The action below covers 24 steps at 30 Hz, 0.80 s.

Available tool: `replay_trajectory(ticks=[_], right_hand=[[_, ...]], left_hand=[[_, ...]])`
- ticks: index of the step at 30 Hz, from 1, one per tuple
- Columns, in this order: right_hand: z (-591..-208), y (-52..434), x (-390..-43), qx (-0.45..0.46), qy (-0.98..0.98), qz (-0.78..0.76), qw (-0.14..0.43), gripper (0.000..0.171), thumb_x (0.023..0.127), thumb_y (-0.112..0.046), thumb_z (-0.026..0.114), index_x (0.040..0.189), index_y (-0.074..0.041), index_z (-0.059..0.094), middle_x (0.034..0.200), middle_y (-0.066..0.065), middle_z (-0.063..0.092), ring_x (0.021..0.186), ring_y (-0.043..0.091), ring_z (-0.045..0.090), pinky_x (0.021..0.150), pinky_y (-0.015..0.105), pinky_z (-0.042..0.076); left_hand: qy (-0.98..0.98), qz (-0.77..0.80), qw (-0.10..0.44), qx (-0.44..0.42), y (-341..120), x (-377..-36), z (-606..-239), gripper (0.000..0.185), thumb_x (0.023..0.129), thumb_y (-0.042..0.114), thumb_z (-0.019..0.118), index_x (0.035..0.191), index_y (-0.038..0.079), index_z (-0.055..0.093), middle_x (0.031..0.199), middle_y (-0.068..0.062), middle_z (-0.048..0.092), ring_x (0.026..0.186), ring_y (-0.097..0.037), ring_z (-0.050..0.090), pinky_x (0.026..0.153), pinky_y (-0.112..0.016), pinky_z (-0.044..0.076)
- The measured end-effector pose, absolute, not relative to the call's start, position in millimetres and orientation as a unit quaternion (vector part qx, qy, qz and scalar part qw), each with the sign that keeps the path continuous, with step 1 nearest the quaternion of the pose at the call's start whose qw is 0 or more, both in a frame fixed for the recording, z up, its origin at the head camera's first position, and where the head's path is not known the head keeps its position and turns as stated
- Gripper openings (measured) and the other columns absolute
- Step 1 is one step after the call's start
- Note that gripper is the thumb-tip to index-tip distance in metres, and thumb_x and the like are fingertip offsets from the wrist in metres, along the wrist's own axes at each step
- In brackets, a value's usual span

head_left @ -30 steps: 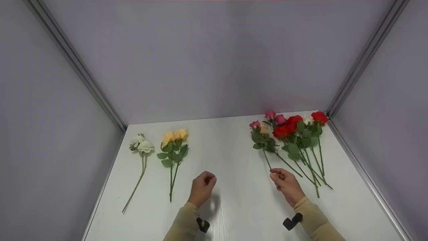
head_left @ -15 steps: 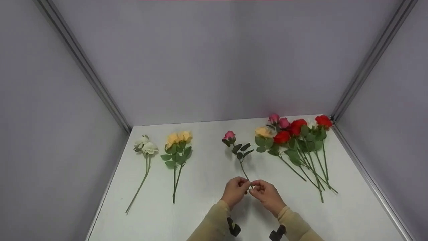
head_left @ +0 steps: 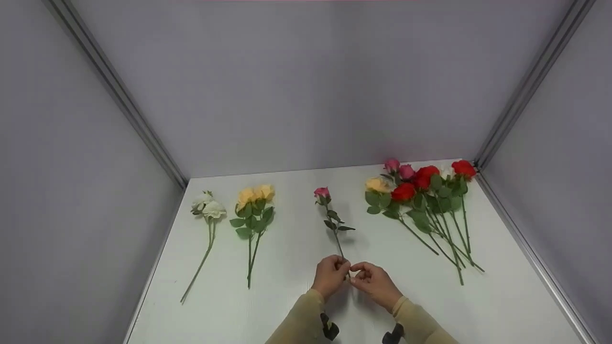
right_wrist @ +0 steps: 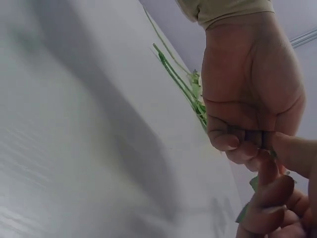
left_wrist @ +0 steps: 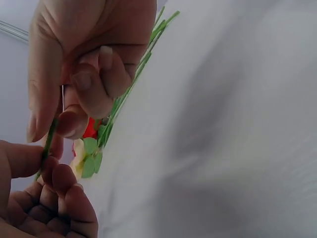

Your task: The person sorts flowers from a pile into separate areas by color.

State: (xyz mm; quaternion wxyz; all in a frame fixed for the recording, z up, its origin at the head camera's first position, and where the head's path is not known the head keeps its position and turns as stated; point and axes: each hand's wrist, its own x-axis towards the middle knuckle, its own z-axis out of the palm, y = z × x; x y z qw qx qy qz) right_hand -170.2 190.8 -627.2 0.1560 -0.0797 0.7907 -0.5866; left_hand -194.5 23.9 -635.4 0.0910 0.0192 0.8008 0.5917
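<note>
A pink rose (head_left: 322,193) with dark green leaves stands off the middle of the white table, tilted slightly, its head pointing to the back. My left hand (head_left: 330,276) pinches its stem near the bottom between thumb and fingers. Just to the right, my right hand (head_left: 375,283) has its thumb and forefinger at the lower stem end. In the left wrist view the green stem (left_wrist: 49,139) runs between the fingertips of both hands. The right wrist view shows the left hand (right_wrist: 252,84) meeting the right hand's fingers (right_wrist: 270,198), with most of the stem hidden.
Two white flowers (head_left: 209,209) lie at the left, with yellow roses (head_left: 256,195) beside them. To the right is a loose pile of red roses (head_left: 425,177), pink roses (head_left: 392,166), a yellow rose (head_left: 377,185) and a white flower (head_left: 446,172). Grey walls enclose the table.
The right hand has drawn the pink rose out of the right pile to the middle, where the left hand came over and took hold of its stem. Since then the rose has turned more upright.
</note>
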Motion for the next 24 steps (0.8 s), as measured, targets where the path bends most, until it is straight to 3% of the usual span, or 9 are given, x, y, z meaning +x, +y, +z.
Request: replay_trajectory(ticks=[4,7,16,24], right_hand=[[-647.7,212.6,-173.4,-0.076,0.798,-0.575,0.164,0.046,0.091,-0.031,0.067,0.119,0.004,0.056,0.085,0.005,0.062,0.072,0.016,0.055,0.063,0.025,0.046],[-654.8,237.4,-172.6,-0.047,0.813,-0.559,0.154,0.042,0.091,-0.028,0.067,0.118,0.004,0.057,0.086,0.006,0.061,0.072,0.017,0.054,0.061,0.026,0.046],[-669.2,314.5,-175.4,0.054,0.885,-0.462,0.034,0.026,0.093,-0.021,0.065,0.112,-0.003,0.064,0.086,0.003,0.060,0.077,0.015,0.053,0.067,0.025,0.044],[-673.8,342.4,-183.4,0.084,0.898,-0.431,-0.009,0.024,0.094,-0.020,0.062,0.111,-0.002,0.064,0.091,0.007,0.062,0.083,0.017,0.054,0.071,0.027,0.045]], left_hand=[[0.824,0.560,0.089,0.024,11.6,-199.6,-640.7,0.009,0.093,0.015,0.063,0.090,0.007,0.067,0.071,0.004,0.059,0.063,-0.008,0.055,0.056,-0.025,0.045],[0.846,0.526,0.087,0.023,-0.7,-204.9,-645.2,0.010,0.093,0.014,0.062,0.091,0.006,0.068,0.074,0.004,0.060,0.066,-0.009,0.054,0.059,-0.026,0.046],[0.899,0.432,0.072,-0.004,-34.0,-222.0,-671.1,0.014,0.092,0.017,0.064,0.098,0.005,0.070,0.086,0.000,0.064,0.080,-0.014,0.059,0.072,-0.035,0.050],[0.905,0.423,0.014,-0.053,-35.5,-228.3,-696.1,0.007,0.088,0.017,0.069,0.089,0.010,0.069,0.076,0.004,0.062,0.072,-0.013,0.058,0.067,-0.035,0.050]])
